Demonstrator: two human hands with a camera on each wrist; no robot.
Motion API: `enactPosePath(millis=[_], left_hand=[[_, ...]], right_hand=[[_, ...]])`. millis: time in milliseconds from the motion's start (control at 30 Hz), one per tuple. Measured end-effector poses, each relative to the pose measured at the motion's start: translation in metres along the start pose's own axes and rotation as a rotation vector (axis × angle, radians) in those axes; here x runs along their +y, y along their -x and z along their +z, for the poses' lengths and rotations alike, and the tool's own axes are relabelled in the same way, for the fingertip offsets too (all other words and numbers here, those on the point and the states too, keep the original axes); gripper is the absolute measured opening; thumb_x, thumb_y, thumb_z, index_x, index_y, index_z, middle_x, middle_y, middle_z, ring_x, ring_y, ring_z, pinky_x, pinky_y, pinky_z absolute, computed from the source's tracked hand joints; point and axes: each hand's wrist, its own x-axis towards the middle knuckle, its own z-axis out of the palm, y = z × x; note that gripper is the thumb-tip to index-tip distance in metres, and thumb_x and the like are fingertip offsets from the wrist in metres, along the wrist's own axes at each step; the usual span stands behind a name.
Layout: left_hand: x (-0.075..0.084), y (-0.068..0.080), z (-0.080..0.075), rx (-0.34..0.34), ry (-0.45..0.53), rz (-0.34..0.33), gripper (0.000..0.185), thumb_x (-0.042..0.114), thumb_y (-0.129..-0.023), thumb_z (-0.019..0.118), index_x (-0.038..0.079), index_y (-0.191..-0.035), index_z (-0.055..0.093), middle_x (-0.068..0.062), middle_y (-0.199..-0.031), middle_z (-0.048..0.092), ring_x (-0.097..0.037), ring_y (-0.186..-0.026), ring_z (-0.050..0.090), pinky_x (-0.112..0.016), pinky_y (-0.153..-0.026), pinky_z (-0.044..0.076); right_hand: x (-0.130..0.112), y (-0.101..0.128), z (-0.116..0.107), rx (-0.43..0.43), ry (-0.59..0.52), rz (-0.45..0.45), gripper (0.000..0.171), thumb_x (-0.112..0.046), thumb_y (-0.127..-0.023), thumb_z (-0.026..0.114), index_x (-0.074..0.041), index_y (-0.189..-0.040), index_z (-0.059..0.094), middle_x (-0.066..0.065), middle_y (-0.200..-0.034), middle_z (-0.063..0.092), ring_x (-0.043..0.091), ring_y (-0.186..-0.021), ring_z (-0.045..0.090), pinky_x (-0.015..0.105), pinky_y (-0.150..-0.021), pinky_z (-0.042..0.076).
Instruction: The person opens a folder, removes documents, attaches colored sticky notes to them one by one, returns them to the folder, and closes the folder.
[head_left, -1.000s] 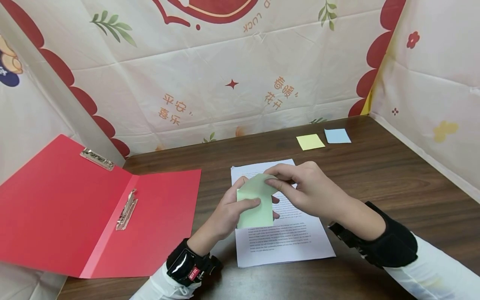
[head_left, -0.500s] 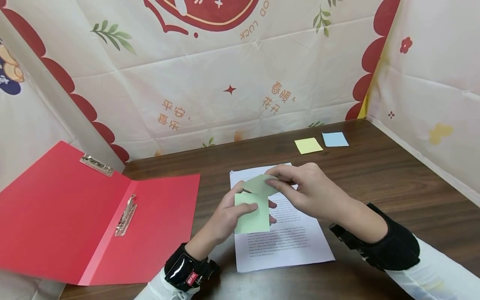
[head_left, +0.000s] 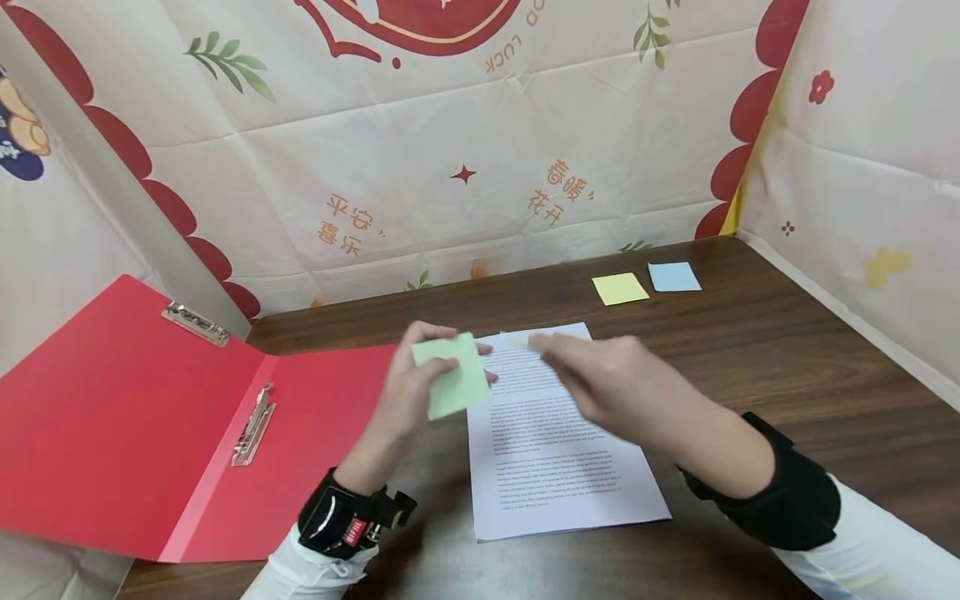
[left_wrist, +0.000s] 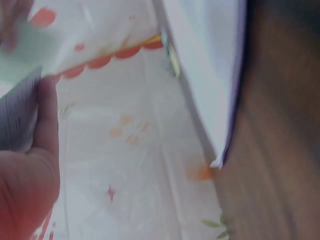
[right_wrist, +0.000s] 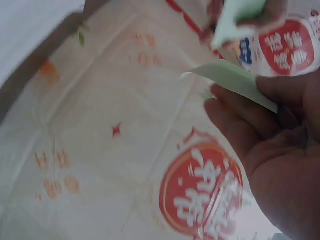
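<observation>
Dark wooden worktop [head_left: 750, 350], printed sheet [head_left: 555, 450] under both hands: left hand [head_left: 408, 392] pinching green sticky pad [head_left: 452, 377], right hand [head_left: 600, 379] pinching single green note [right_wrist: 235, 82].

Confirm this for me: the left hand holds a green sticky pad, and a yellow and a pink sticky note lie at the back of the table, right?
Not quite. In the head view the note beside the yellow sticky note is blue, not pink. The rest stands: the left hand holds the green sticky pad, and both notes lie at the back of the table.
</observation>
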Motion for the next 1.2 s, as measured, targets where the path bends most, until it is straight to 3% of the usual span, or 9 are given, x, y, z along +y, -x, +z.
enactPosePath(millis=[67, 167, 267, 367, 633, 733, 867, 1033, 1200], left_hand=[[0.006, -0.001, -0.007, 0.074, 0.037, 0.047, 0.025, -0.002, -0.101, 0.041, 0.01, -0.122, 0.045, -0.023, -0.121, 0.077, -0.027, -0.086, 0.082, -0.039, -0.076, 0.067], [0.013, -0.002, -0.013, 0.121, 0.085, 0.09, 0.024, -0.001, -0.102, 0.039, 0.014, -0.119, 0.047, -0.013, -0.114, 0.08, -0.028, -0.085, 0.082, -0.039, -0.077, 0.067], [0.016, -0.003, -0.014, 0.101, 0.088, 0.091, 0.023, 0.001, -0.103, 0.039, 0.015, -0.12, 0.047, -0.01, -0.114, 0.081, -0.028, -0.087, 0.082, -0.039, -0.08, 0.067], [0.018, -0.003, -0.011, 0.062, 0.062, 0.078, 0.023, 0.002, -0.104, 0.039, 0.016, -0.12, 0.046, -0.009, -0.117, 0.08, -0.028, -0.089, 0.082, -0.039, -0.082, 0.067], [0.017, 0.0, -0.009, 0.023, 0.03, 0.057, 0.022, 0.003, -0.105, 0.039, 0.017, -0.12, 0.045, -0.011, -0.12, 0.078, -0.025, -0.09, 0.082, -0.037, -0.082, 0.066], [0.016, 0.001, -0.009, 0.004, 0.034, 0.049, 0.022, 0.003, -0.105, 0.039, 0.016, -0.121, 0.044, -0.009, -0.119, 0.078, -0.026, -0.091, 0.082, -0.037, -0.082, 0.066], [0.014, 0.001, -0.009, -0.019, 0.046, 0.045, 0.023, 0.002, -0.105, 0.039, 0.016, -0.122, 0.044, -0.007, -0.117, 0.078, -0.025, -0.091, 0.082, -0.035, -0.081, 0.066], [0.009, 0.001, -0.009, -0.041, 0.059, 0.044, 0.023, 0.0, -0.103, 0.039, 0.014, -0.121, 0.044, -0.008, -0.116, 0.078, -0.025, -0.09, 0.082, -0.034, -0.078, 0.066], [0.006, 0.002, -0.007, -0.05, 0.062, 0.01, 0.024, 0.001, -0.103, 0.04, 0.015, -0.122, 0.044, -0.009, -0.119, 0.077, -0.025, -0.091, 0.082, -0.036, -0.079, 0.066]], right_hand=[[-0.008, 0.005, 0.012, -0.134, 0.065, -0.028, 0.038, 0.006, -0.087, 0.079, 0.001, -0.125, 0.073, 0.012, -0.111, 0.082, 0.017, -0.086, 0.08, 0.029, -0.074, 0.065], [-0.024, 0.013, 0.031, -0.377, 0.119, -0.033, 0.04, 0.004, -0.092, 0.072, 0.001, -0.131, 0.07, 0.01, -0.127, 0.079, 0.026, -0.109, 0.08, 0.039, -0.085, 0.066], [-0.038, 0.02, 0.047, -0.569, 0.141, -0.046, 0.04, 0.003, -0.096, 0.066, -0.002, -0.136, 0.068, 0.006, -0.132, 0.077, 0.025, -0.116, 0.077, 0.039, -0.092, 0.065], [-0.047, 0.025, 0.058, -0.678, 0.153, -0.088, 0.038, 0.0, -0.098, 0.065, -0.004, -0.136, 0.068, 0.004, -0.133, 0.076, 0.018, -0.122, 0.074, 0.036, -0.102, 0.061], [-0.055, 0.032, 0.069, -0.74, 0.193, -0.156, 0.032, -0.009, -0.098, 0.069, -0.007, -0.129, 0.073, 0.001, -0.125, 0.078, 0.008, -0.12, 0.072, 0.034, -0.109, 0.057], [-0.055, 0.033, 0.069, -0.756, 0.184, -0.148, 0.032, -0.021, -0.1, 0.071, -0.006, -0.129, 0.072, 0.001, -0.124, 0.077, 0.009, -0.119, 0.072, 0.035, -0.109, 0.057], [-0.055, 0.032, 0.069, -0.798, 0.165, -0.133, 0.044, -0.037, -0.101, 0.072, -0.006, -0.132, 0.07, 0.003, -0.128, 0.076, 0.012, -0.121, 0.071, 0.038, -0.111, 0.056], [-0.056, 0.032, 0.069, -0.833, 0.143, -0.106, 0.048, -0.041, -0.102, 0.07, -0.007, -0.137, 0.068, 0.003, -0.133, 0.074, 0.014, -0.125, 0.071, 0.039, -0.111, 0.056], [-0.05, 0.027, 0.064, -0.799, 0.077, -0.097, 0.044, -0.038, -0.104, 0.067, -0.006, -0.134, 0.068, 0.001, -0.129, 0.076, 0.014, -0.119, 0.074, 0.037, -0.108, 0.058]])
